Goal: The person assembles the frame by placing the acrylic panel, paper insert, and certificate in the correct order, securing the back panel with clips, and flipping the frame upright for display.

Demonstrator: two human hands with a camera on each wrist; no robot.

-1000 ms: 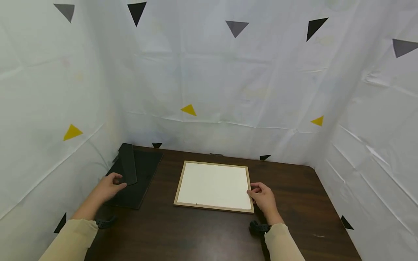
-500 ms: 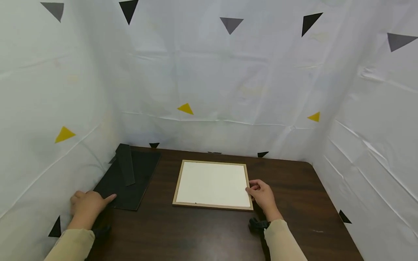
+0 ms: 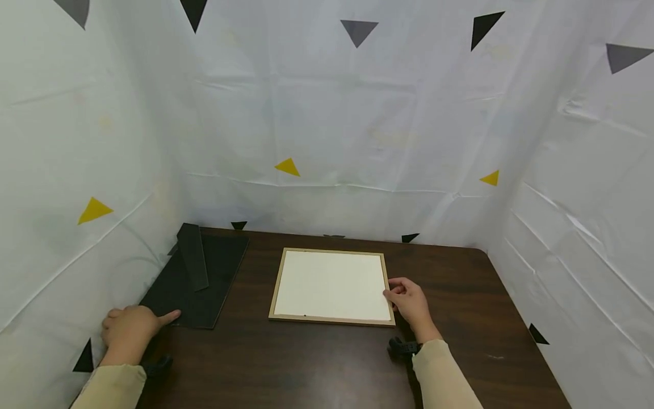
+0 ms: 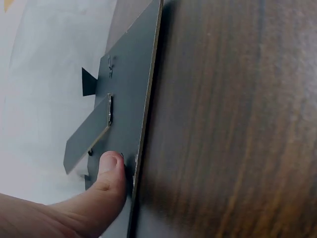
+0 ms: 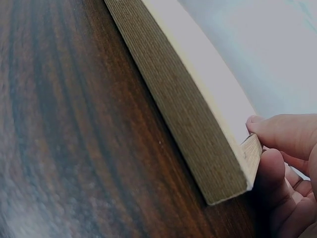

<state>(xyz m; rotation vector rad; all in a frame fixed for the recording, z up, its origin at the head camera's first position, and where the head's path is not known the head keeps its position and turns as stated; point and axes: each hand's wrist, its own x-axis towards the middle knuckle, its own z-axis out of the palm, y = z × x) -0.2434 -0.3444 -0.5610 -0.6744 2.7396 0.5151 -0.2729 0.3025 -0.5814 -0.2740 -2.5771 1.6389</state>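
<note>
At the left lies a black picture-frame backing board (image 3: 222, 278), its easel leg (image 3: 193, 258) raised at an angle from it. My left hand (image 3: 129, 330) holds the board's near left corner. In the left wrist view the thumb (image 4: 110, 176) lies flat on the board's black face, beside the leg's hinge; the other fingers are hidden there. A light wooden picture frame (image 3: 332, 320) with a white panel inside lies mid-table. My right hand (image 3: 413, 307) pinches its right side, thumb on top and fingers against the outer edge, as the right wrist view shows.
Brown wooden table (image 3: 286, 369) under both things. White sheets (image 3: 327, 125) with black, grey and yellow triangles hang behind and on both sides; the left one comes close to the board. Dark bands (image 3: 403, 347) sit at the wrists.
My left hand has moved down and left, from over the board's left side to its near left corner, and taken hold there. The right hand stays on the frame.
</note>
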